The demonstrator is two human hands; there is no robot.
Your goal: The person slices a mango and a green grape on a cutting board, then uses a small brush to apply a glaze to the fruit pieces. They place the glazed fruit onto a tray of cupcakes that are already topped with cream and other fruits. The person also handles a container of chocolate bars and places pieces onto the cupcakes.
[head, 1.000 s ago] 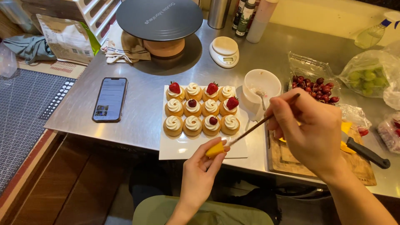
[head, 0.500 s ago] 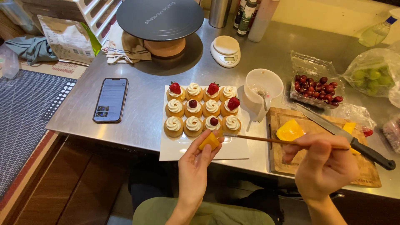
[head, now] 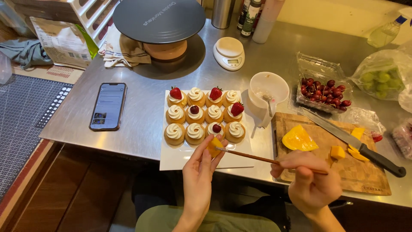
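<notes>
1. Since the earlier frames, the right hand (head: 311,182) has drawn back from over the cutting board to the near edge of the counter, and the skewer now lies almost level instead of slanting up
2. That right hand is clenched around the back end of the thin wooden skewer (head: 266,160), whose tip touches the mango piece (head: 214,147)
3. The left hand (head: 199,172) pinches the small orange mango piece between thumb and fingers, just over the near edge of the white plate (head: 180,161)
4. On the plate stand cream-topped tarts (head: 195,131) in rows; three at the back carry strawberries and one in front carries a cherry (head: 216,128)
5. To the right, the wooden cutting board (head: 369,180) holds a mango slice (head: 298,139), smaller cubes and a black-handled knife (head: 356,144)
6. Behind it sit a white bowl (head: 268,86) with a spoon and a clear box of cherries (head: 324,88)
7. A phone (head: 108,106) lies on the steel counter, well left of the plate
</notes>
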